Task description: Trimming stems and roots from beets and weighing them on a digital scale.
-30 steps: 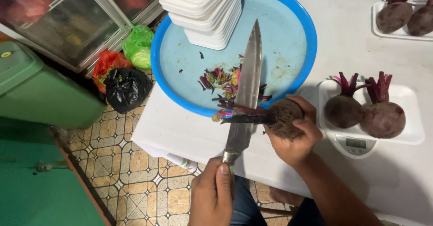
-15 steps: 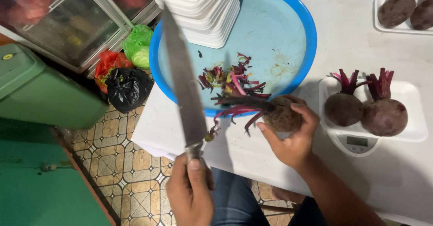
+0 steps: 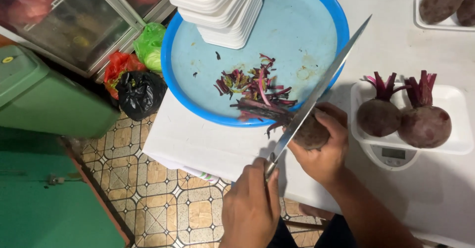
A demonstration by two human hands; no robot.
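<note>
Knife (image 3: 316,92) swung right, onto beetroot (image 3: 311,132) stems

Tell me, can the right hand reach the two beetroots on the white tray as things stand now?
Probably not at once: the right hand is wrapped around a beetroot. The two beetroots sit close beside it, with nothing between.

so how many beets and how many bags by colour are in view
beets: 5 — one in the right hand, two on the scale tray, two top right
green bag: 1
red bag: 1
black bag: 1
total: 8
</note>
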